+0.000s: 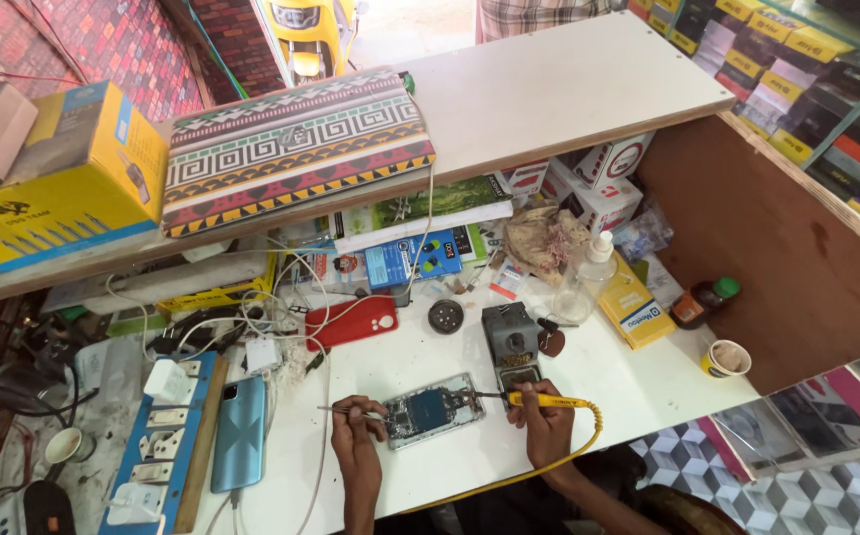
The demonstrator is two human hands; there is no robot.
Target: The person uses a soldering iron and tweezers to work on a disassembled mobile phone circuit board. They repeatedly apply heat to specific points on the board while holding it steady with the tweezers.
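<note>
An opened phone [433, 410] lies flat on the white table [638, 381], near its front edge, back cover off so the circuit board and a blue battery show. It sits between the two hands. It looks light and stiff, but the bare board is likely fragile; by my judgement the safe place to take hold is the outer frame along the long edges, never the exposed parts in the middle.

The left hand [355, 413] rests on the table just left of the phone, its fingers pinched closed on thin tweezers [349, 410] whose tips reach toward the phone's left end. The right hand [541, 413] sits just right of the phone, fingers wrapped around the yellow handle of a soldering iron [539, 399], its dark tip pointing at the phone's upper right corner. A yellow cable [569, 454] curls from the handle down past the wrist.

Just behind the phone stands a grey soldering iron stand [509, 339], with a small round tin [446, 316] beside it and a red phone case [351, 322] further left. A blue phone [239, 432] lies face down near a switch board [164, 436]. To the right are a clear bottle [586, 282], a yellow box [635, 308] and a paper cup [726, 359].
</note>
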